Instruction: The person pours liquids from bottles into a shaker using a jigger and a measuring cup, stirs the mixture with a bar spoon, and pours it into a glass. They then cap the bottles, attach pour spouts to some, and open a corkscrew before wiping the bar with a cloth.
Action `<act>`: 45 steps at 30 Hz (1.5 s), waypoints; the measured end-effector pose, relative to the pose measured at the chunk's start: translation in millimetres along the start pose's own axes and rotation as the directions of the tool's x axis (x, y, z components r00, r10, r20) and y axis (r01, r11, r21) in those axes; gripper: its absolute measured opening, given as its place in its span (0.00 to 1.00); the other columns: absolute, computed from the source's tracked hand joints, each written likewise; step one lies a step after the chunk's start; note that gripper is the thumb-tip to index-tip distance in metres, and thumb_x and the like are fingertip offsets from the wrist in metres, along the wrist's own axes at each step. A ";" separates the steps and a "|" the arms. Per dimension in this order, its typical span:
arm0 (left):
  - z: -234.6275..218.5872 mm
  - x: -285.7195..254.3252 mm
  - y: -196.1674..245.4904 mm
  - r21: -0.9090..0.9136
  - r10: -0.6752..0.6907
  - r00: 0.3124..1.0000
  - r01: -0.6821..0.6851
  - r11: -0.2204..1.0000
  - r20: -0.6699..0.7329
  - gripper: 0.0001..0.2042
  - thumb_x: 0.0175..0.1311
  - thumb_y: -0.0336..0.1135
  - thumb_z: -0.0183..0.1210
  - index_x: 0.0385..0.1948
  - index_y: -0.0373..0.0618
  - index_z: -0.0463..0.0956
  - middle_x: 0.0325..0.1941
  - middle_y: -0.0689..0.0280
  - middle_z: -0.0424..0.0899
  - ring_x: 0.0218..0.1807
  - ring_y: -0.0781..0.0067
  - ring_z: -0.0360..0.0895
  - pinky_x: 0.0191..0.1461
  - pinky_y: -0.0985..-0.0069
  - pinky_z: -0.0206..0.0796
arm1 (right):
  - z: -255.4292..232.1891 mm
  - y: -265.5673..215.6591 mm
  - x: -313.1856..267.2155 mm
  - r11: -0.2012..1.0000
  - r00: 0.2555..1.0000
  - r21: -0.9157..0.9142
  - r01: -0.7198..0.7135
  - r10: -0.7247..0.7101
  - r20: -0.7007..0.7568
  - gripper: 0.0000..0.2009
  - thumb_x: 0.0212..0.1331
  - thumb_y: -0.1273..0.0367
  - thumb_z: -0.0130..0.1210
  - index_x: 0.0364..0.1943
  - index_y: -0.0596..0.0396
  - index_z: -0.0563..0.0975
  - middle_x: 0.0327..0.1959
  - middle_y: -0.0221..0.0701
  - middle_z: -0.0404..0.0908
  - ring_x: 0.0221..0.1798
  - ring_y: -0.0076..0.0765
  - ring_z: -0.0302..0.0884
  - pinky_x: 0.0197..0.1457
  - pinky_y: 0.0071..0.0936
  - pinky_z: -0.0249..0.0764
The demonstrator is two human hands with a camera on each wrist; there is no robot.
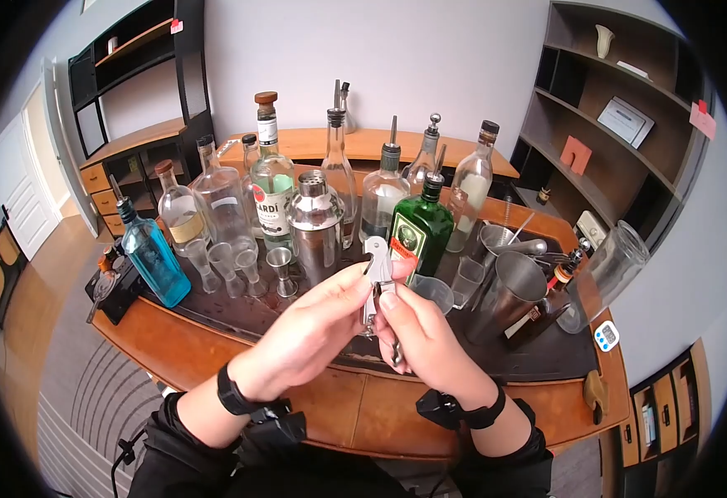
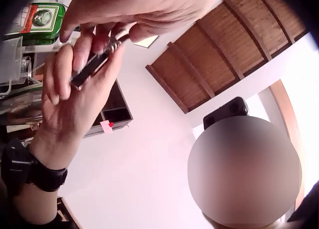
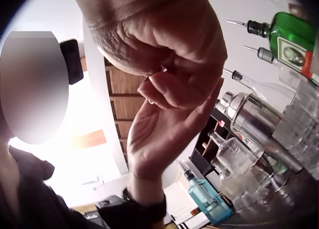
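Both hands hold a waiter's corkscrew (image 1: 378, 251) over the front of the bar mat. My left hand (image 1: 309, 328) grips it from the left, thumb and fingers at its silver body. From the other side my right hand (image 1: 430, 332) pinches it with the thumb pressed near its middle; a dark metal part (image 1: 397, 354) sticks out below those fingers. In the left wrist view the dark edge of the corkscrew (image 2: 92, 69) lies across the right fingers. The right wrist view has the curled right hand (image 3: 169, 49) covering most of the tool.
Behind the hands stand a green bottle (image 1: 426, 217), a steel cocktail shaker (image 1: 317, 224) and several clear bottles. Jiggers (image 1: 281, 270) and a blue bottle (image 1: 158, 257) are at left. A mixing tin (image 1: 517, 286), a tall glass (image 1: 617, 270) and a timer (image 1: 607, 335) stand at right.
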State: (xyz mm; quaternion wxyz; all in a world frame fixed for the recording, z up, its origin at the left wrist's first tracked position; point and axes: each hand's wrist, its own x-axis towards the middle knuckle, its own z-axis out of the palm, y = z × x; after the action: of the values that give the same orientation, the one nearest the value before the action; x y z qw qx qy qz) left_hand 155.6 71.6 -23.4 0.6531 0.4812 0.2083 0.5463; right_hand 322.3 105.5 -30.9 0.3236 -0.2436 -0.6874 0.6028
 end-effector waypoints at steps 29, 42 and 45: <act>-12.5 -11.0 1.0 0.318 0.060 0.994 -0.027 0.948 -0.096 0.13 0.68 0.34 0.59 0.49 0.39 0.73 0.49 0.59 0.82 0.32 0.82 0.79 0.27 0.84 0.71 | 5.1 3.2 1.3 1.000 0.979 -0.002 0.020 -0.019 0.203 0.17 0.74 0.67 0.41 0.59 0.66 0.61 0.38 0.37 0.83 0.28 0.24 0.81 0.30 0.19 0.76; -26.9 -10.1 5.1 0.112 0.076 0.996 -0.080 0.990 0.039 0.20 0.73 0.42 0.52 0.59 0.38 0.68 0.54 0.54 0.81 0.49 0.65 0.81 0.55 0.67 0.72 | 8.5 -9.5 -9.4 0.994 0.956 -0.113 0.007 0.027 0.292 0.18 0.71 0.73 0.44 0.61 0.60 0.58 0.42 0.37 0.81 0.33 0.25 0.81 0.37 0.22 0.76; -27.3 -10.0 6.6 0.084 0.064 0.997 -0.068 0.994 0.048 0.21 0.73 0.41 0.52 0.60 0.39 0.65 0.53 0.49 0.81 0.55 0.61 0.79 0.57 0.65 0.72 | 9.1 -13.5 -9.0 0.987 0.954 -0.161 -0.005 0.053 0.296 0.25 0.69 0.72 0.47 0.67 0.61 0.54 0.37 0.34 0.80 0.30 0.26 0.80 0.34 0.23 0.76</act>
State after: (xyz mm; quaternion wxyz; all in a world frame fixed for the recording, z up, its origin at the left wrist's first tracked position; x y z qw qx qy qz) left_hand 127.3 73.0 -32.6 0.6181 0.5276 0.2006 0.5472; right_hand 322.4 90.8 -19.4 0.1863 -0.1843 -0.7707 0.5807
